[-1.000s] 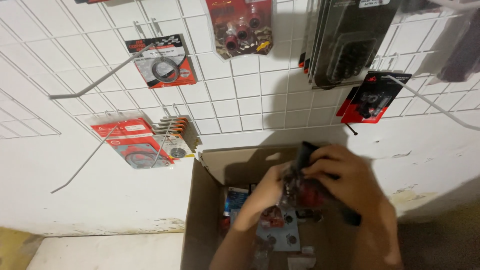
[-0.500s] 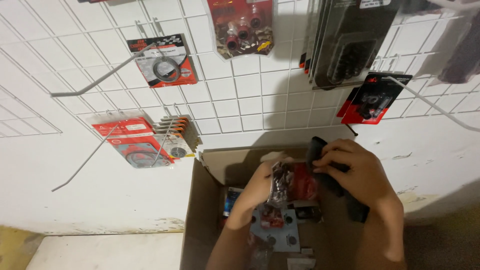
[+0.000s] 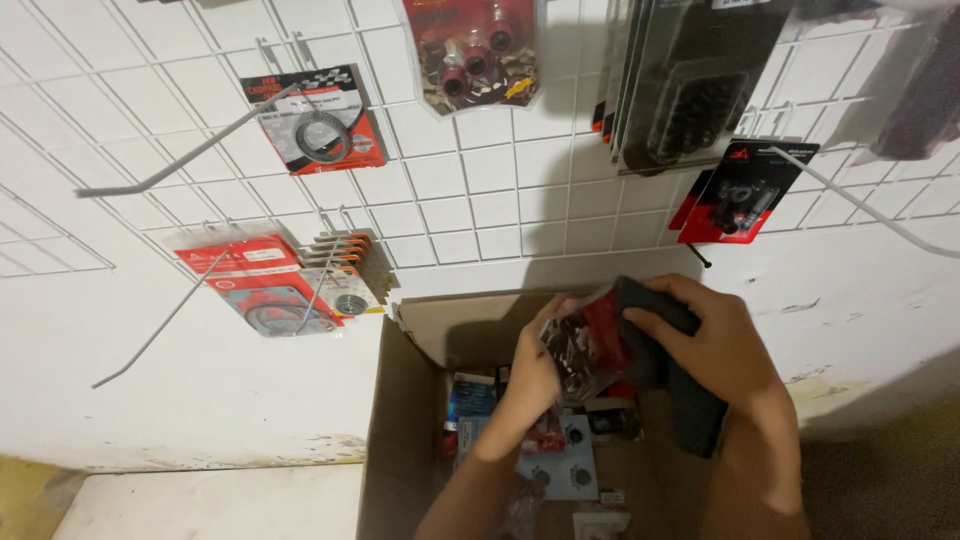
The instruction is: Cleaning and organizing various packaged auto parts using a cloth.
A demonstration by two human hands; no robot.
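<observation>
Both grips clamp a clear packet (image 3: 585,345) of dark parts on red backing; your right hand (image 3: 715,345) curls over it, left hand (image 3: 535,375) underneath, above the cardboard box (image 3: 400,430).

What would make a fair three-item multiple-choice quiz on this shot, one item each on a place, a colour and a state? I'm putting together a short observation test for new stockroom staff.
1. Where do both hands work?
A. Over an open cardboard box
B. Inside a drawer
C. On a desk top

2. What colour is the wire grid panel on the wall?
A. Black
B. White
C. Green

3. How are the packets being held?
A. Lying loose on the floor
B. Hanging from a hook
C. Clasped between both hands

Answers:
1 A: the left hand and right hand are above the cardboard box, whose flaps stand open.
2 B: the wire grid panel is white, with carded parts hanging on it.
3 C: the bundle of packets, red and black under clear wrap, sits between both hands above the box.
</observation>
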